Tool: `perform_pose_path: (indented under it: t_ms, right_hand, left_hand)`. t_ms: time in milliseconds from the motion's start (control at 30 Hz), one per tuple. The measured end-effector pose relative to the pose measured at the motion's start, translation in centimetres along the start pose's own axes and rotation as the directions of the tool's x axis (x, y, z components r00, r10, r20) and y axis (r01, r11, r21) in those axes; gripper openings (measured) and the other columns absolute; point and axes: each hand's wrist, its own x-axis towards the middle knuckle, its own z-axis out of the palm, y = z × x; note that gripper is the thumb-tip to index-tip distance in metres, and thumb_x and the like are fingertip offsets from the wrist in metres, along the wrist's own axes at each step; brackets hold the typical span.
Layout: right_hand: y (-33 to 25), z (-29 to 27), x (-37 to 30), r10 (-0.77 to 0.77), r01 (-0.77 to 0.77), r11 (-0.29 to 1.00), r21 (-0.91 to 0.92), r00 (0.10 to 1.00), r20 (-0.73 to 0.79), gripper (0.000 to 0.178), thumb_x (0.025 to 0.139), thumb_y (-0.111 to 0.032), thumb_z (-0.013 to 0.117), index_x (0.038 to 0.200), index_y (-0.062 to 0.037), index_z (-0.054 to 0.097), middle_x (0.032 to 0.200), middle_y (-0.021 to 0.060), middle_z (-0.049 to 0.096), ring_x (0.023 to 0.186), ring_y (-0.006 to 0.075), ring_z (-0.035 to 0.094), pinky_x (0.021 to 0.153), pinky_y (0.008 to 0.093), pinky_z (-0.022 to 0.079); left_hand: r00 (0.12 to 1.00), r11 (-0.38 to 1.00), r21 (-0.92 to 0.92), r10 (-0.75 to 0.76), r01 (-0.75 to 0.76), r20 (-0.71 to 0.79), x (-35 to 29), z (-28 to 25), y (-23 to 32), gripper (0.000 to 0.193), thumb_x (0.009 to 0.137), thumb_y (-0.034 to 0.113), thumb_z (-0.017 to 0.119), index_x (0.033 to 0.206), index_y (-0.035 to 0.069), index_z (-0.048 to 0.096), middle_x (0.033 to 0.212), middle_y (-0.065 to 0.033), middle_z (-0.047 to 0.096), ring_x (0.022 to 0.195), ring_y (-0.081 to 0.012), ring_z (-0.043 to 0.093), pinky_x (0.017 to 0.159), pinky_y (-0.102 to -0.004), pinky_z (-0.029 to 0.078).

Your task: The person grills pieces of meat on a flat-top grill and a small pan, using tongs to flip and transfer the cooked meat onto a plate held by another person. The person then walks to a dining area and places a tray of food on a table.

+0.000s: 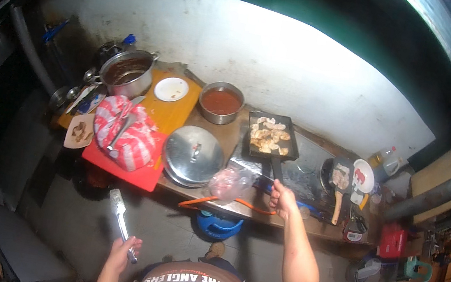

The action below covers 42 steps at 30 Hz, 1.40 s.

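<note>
My left hand (125, 248) is closed around a pair of metal tongs (118, 212), which point up and away over the floor. At the end of the dark handle of a square frying pan (279, 155), my right hand (282, 198) is closed in a grip. Browned pieces of meat (269, 135) lie spread in that pan, on the stove (307, 180). Just left of my right hand, a clear plastic bag (229, 183) with something pinkish inside rests at the counter's front edge. Beside it sits a round metal lid (194, 155) with a knob.
A pot of reddish sauce (221, 103) stands behind the lid. Farther left are a large pot (128, 73), a white plate (171, 90), a striped cloth (124, 131) and a red board (140, 177). A smaller pan (340, 174) sits right; a blue gas cylinder (218, 226) stands below.
</note>
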Motion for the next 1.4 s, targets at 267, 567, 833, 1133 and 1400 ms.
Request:
perform_pose_path:
  t_ms: [267,567,833,1133,1400]
  right_hand:
    - [3.7,-6.9,2.2,0.044,-0.043,0.995,0.086,0.999,-0.009,0.033,0.097,-0.042,0.06,0.086,-0.0127,0.05,0.053,-0.0072,0.037,0.042,0.0061,0.028,0.043,0.0254,0.024]
    - [5.9,-6.5,5.2,0.115,-0.1,0.967,0.235,0.992,-0.051,0.07,0.094,-0.072,0.027,0.101,-0.0076,0.053,0.054,0.0002,0.042,0.04,0.0115,0.03,0.04,0.0277,0.025]
    - [9.3,-4.0,-0.1,0.275,-0.176,0.939,0.297,0.902,-0.334,0.081,0.087,-0.082,0.024,0.111,-0.0102,0.054,0.073,0.0031,0.058,0.048,0.0153,0.042,0.047,0.0308,0.035]
    - [7.5,7.7,-10.0,-0.24,0.353,0.841,-0.409,0.922,0.303,0.051,0.1,-0.042,0.053,0.131,-0.002,0.051,0.109,0.0098,0.066,0.09,0.0141,0.061,0.071,0.0258,0.048]
    - [5.8,6.1,-7.9,-0.653,0.261,0.441,-0.858,0.75,-0.107,0.05,0.097,-0.041,0.053,0.117,0.0035,0.059,0.098,0.0249,0.068,0.089,0.0321,0.068,0.078,0.0438,0.05]
  left_hand:
    - [0.957,0.998,0.041,0.041,-0.055,0.286,3.7,15.7,5.4,0.028,0.098,0.028,0.059,0.108,0.002,0.061,0.105,-0.0098,0.068,0.094,-0.0168,0.065,0.077,-0.0314,0.053]
    - [0.913,0.999,-0.028,-0.006,0.019,0.408,5.9,26.6,5.9,0.03,0.099,0.031,0.058,0.105,0.001,0.062,0.103,-0.0114,0.069,0.09,-0.0158,0.067,0.075,-0.0311,0.057]
    - [0.849,0.998,-0.053,-0.006,0.039,0.528,7.2,27.8,6.4,0.031,0.1,0.034,0.055,0.106,0.004,0.062,0.112,-0.0097,0.065,0.1,-0.0163,0.061,0.081,-0.0323,0.053]
    - [0.599,0.989,0.147,-0.115,-0.005,0.792,7.4,28.2,8.8,0.048,0.098,0.049,0.053,0.127,0.012,0.052,0.112,-0.0004,0.057,0.098,-0.0087,0.057,0.079,-0.0248,0.048]
    - [0.714,0.913,0.399,-0.226,-0.081,0.663,10.1,21.9,7.9,0.063,0.1,0.059,0.036,0.139,0.01,0.045,0.126,-0.0061,0.058,0.107,-0.0158,0.057,0.087,-0.0324,0.048]
